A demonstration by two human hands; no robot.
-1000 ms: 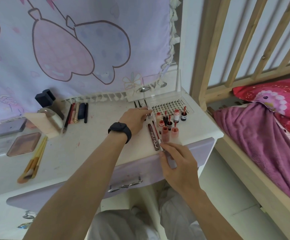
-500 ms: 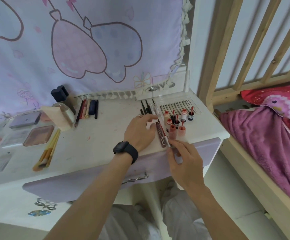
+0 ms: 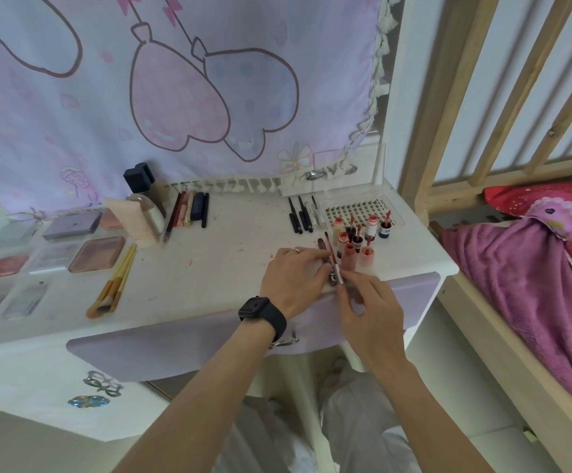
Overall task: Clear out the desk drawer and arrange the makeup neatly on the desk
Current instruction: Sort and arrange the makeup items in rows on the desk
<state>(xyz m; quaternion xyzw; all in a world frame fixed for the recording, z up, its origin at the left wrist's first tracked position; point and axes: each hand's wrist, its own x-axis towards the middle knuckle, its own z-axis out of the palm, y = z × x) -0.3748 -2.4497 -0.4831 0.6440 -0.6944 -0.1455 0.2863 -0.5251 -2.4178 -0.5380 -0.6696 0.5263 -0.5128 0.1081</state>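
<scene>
On the white desk (image 3: 209, 268), several small lip-gloss bottles (image 3: 356, 237) stand in a cluster at the right. Just left of them lie a dark red tube (image 3: 323, 245) and a thin red-and-silver pencil (image 3: 333, 259). My right hand (image 3: 369, 312) pinches the near, silver end of the pencil at the desk's front edge. My left hand (image 3: 294, 278), with a black watch on the wrist, rests on the desk with its fingers against the dark tube, covering most of it. The lilac drawer front (image 3: 182, 343) below is pushed in.
Black pencils (image 3: 300, 216) and a lash tray (image 3: 356, 209) lie behind the bottles. Pens (image 3: 189, 209), a peach tube (image 3: 131, 220), brushes (image 3: 113, 285) and several palettes (image 3: 96, 254) fill the left side. A wooden bed frame (image 3: 448, 97) and purple blanket (image 3: 516, 285) stand to the right.
My left hand has drawn back from the black pencils to the dark tube near the front edge. My right hand stays pinching the pencil's end. The view has shifted left.
</scene>
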